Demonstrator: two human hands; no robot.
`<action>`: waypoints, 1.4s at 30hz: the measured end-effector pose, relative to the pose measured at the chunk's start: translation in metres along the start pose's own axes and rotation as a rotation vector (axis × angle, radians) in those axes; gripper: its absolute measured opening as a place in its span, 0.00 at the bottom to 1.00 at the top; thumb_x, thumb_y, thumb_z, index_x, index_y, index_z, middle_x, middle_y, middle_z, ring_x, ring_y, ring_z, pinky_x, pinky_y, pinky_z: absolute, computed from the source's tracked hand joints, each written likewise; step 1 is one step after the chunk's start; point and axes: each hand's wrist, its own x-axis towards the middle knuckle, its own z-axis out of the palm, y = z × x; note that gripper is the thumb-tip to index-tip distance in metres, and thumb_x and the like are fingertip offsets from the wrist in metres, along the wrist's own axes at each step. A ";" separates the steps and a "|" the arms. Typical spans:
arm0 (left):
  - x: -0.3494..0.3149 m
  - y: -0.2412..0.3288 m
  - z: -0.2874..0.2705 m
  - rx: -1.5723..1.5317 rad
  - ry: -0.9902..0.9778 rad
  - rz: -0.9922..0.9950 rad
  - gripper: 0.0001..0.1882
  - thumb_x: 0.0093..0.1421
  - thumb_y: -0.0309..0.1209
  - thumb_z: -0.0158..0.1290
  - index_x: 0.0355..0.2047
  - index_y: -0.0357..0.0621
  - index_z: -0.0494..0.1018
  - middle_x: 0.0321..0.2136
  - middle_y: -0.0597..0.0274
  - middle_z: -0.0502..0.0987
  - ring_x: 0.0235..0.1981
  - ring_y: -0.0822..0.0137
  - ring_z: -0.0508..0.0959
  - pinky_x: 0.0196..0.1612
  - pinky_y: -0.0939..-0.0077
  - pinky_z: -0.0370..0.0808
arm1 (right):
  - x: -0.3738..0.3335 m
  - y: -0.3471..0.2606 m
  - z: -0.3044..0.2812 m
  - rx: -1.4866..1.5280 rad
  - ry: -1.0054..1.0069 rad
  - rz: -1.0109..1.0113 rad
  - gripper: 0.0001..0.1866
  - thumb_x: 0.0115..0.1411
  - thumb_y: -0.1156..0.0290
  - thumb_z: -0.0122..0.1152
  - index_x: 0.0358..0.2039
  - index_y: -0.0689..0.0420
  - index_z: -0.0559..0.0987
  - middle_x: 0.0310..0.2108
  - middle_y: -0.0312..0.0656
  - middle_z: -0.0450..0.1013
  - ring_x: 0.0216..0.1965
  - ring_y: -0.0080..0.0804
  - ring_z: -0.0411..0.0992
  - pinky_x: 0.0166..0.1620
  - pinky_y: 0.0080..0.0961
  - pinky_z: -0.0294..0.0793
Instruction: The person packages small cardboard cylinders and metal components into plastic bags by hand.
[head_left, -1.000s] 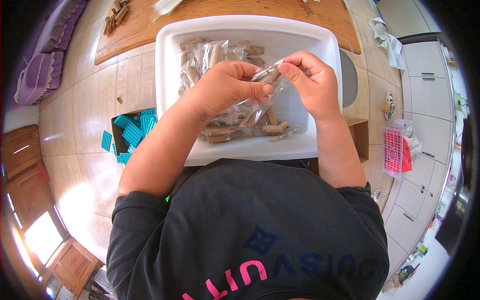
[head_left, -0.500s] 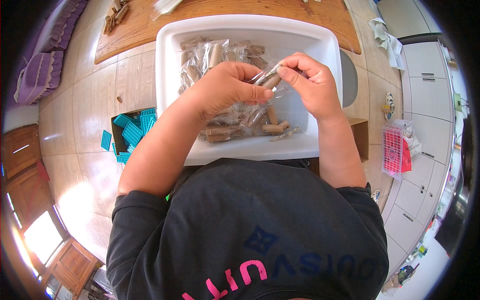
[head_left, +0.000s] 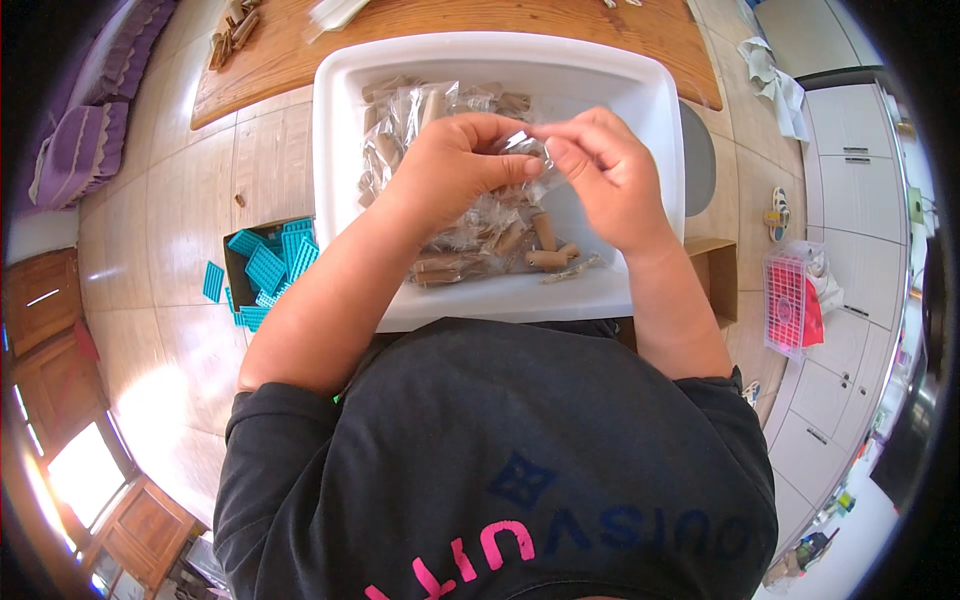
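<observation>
while the left hand (head_left: 455,168) pinches a small, crinkled, clear plastic bag (head_left: 520,141) between thumb and fingers, the right hand (head_left: 608,180) is clamped on it too (the contents are hidden). the bag is above a white rectangular plastic tub (head_left: 500,43), over brown cylindrical pieces (head_left: 545,258), many in clear wrapping.
</observation>
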 end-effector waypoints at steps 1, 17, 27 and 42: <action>0.001 0.000 0.002 0.001 0.055 0.057 0.16 0.50 0.26 0.59 0.40 0.35 0.72 0.28 0.65 0.75 0.28 0.78 0.72 0.34 0.84 0.70 | 0.001 0.001 0.002 0.101 0.102 0.041 0.08 0.54 0.69 0.59 0.30 0.61 0.77 0.25 0.33 0.70 0.25 0.17 0.64 0.29 0.15 0.65; 0.004 -0.007 0.003 -0.334 0.188 -0.028 0.11 0.59 0.30 0.48 0.39 0.36 0.73 0.30 0.63 0.76 0.28 0.75 0.75 0.35 0.80 0.75 | 0.001 -0.001 0.005 0.010 0.156 0.016 0.07 0.53 0.74 0.60 0.34 0.59 0.76 0.22 0.35 0.70 0.22 0.16 0.64 0.26 0.15 0.65; 0.002 -0.006 0.010 -0.233 0.168 0.102 0.13 0.56 0.27 0.52 0.42 0.35 0.70 0.33 0.63 0.75 0.31 0.78 0.73 0.34 0.86 0.71 | 0.001 0.008 0.011 0.111 0.073 0.038 0.13 0.52 0.72 0.61 0.38 0.60 0.74 0.20 0.35 0.70 0.21 0.18 0.65 0.25 0.16 0.65; 0.003 -0.008 0.009 -0.042 0.302 0.226 0.16 0.53 0.18 0.50 0.43 0.34 0.64 0.32 0.61 0.73 0.34 0.74 0.73 0.39 0.84 0.71 | -0.001 0.014 0.017 0.341 -0.063 0.241 0.13 0.49 0.68 0.66 0.31 0.61 0.73 0.23 0.29 0.68 0.24 0.14 0.61 0.27 0.12 0.64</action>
